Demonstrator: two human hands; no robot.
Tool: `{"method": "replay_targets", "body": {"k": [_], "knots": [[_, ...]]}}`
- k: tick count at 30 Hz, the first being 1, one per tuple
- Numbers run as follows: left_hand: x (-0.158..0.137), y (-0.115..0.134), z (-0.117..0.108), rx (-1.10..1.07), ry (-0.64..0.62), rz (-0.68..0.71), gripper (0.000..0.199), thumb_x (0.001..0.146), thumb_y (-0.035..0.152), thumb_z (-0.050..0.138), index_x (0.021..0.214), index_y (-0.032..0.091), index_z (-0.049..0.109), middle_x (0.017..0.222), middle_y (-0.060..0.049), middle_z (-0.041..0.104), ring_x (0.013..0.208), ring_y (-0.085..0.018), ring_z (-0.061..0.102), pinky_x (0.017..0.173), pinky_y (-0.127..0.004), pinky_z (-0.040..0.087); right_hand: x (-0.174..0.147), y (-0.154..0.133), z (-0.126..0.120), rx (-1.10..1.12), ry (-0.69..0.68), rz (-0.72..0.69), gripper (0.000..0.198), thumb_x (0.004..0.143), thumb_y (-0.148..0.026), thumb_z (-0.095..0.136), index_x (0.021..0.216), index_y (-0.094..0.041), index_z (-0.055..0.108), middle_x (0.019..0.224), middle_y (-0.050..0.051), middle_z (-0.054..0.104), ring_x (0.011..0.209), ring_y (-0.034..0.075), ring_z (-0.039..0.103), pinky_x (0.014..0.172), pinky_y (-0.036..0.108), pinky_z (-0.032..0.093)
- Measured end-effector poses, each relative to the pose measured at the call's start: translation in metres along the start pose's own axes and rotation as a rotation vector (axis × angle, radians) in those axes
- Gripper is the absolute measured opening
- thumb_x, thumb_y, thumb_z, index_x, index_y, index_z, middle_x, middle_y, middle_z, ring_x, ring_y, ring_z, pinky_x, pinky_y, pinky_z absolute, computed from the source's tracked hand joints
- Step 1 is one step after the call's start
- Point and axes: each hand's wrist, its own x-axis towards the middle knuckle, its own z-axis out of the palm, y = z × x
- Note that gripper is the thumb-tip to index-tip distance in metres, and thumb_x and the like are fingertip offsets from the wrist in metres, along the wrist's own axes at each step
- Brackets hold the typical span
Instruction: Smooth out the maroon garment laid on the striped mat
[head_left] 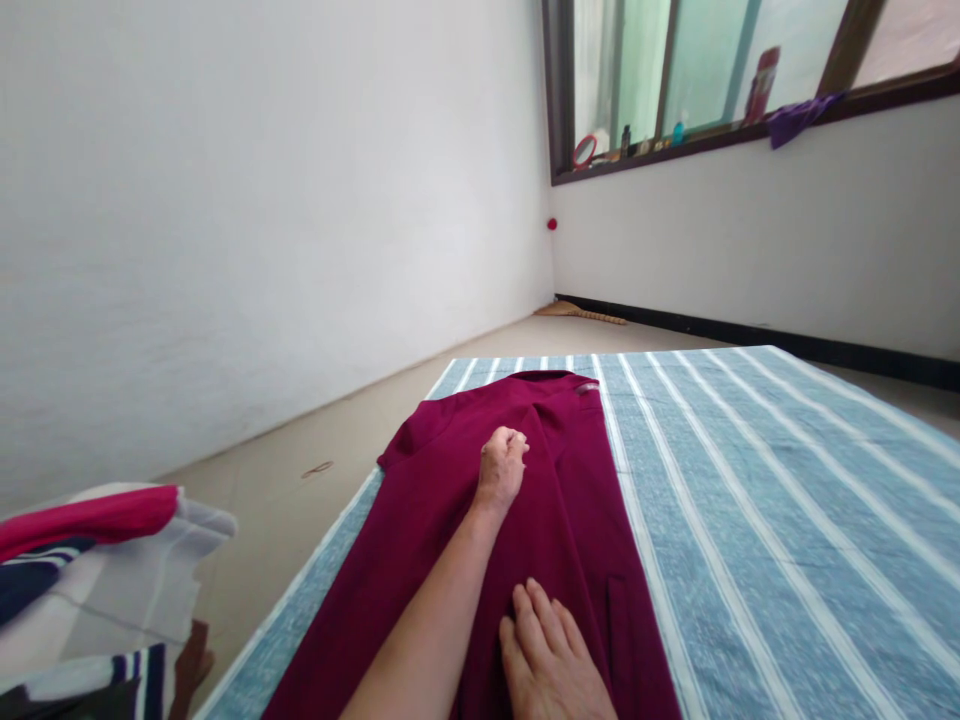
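A maroon coat (420, 540) lies spread lengthwise on a blue, white-striped cloth (750, 480). Its collar end is at the far side, and a pocket slit shows near the lower right. Over the coat's upper middle, my left hand (503, 462) is closed, fingers curled together at the fabric beside a raised fold. Closer to me, my right hand (553, 655) rests palm down on the coat with its fingers stretched out. The coat's lower end runs out of view.
Several folded clothes (97, 590) are piled at the lower left, beyond the cloth's edge. A thin loop (317, 469) lies on the tiled floor. A white wall (262, 220) rises at left. Small bottles, a round mirror (584, 151) and a red flask (763, 85) stand on the windowsill.
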Motion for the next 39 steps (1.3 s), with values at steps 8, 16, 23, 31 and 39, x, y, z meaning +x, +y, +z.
{"method": "replay_targets", "body": {"k": [8,16,23,31,39], "knots": [[0.036,-0.013,-0.089,0.08,0.258,-0.15,0.031,0.085,0.037,0.033,0.082,0.014,0.055,0.089,-0.01,0.068,0.08,-0.019,0.066,0.059,-0.026,0.053,0.0,0.002,0.005,-0.018,0.027,0.013,0.072,0.077,-0.057,0.055,0.131,-0.01,0.047,0.143,0.016,0.029,0.133,0.035,0.022,0.108,0.048,0.025],[0.005,-0.049,-0.196,0.576,0.358,-0.314,0.01,0.057,0.015,0.058,0.064,0.019,0.052,0.083,-0.011,0.066,0.093,-0.033,0.06,0.08,-0.042,0.046,-0.006,0.005,0.014,-0.038,0.116,-0.023,0.063,0.079,-0.05,0.054,0.128,-0.012,0.052,0.142,0.015,0.034,0.133,0.034,0.024,0.108,0.048,0.025],[-0.05,-0.037,-0.15,0.6,-0.027,0.03,0.014,0.076,0.022,0.051,0.069,0.021,0.063,0.082,-0.002,0.066,0.084,-0.017,0.062,0.083,-0.028,0.046,-0.01,0.004,0.012,-0.062,0.135,-0.009,0.061,0.08,-0.051,0.053,0.129,-0.013,0.052,0.142,0.014,0.035,0.133,0.031,0.026,0.109,0.045,0.025],[-0.077,-0.027,-0.095,0.583,-0.409,0.31,0.039,0.088,0.022,0.045,0.126,0.017,0.051,0.133,-0.01,0.051,0.126,-0.019,0.042,0.105,-0.04,0.034,-0.01,0.005,0.01,-0.076,0.096,-0.002,0.062,0.079,-0.052,0.053,0.129,-0.014,0.052,0.141,0.013,0.035,0.132,0.031,0.027,0.108,0.045,0.027],[-0.083,-0.045,-0.092,0.595,-0.382,0.283,0.043,0.086,0.024,0.05,0.129,0.018,0.047,0.135,-0.011,0.048,0.128,-0.02,0.04,0.106,-0.042,0.032,-0.009,0.006,0.014,-0.089,0.098,-0.002,0.062,0.079,-0.052,0.054,0.127,-0.014,0.053,0.141,0.013,0.034,0.132,0.032,0.026,0.108,0.047,0.027]]}}
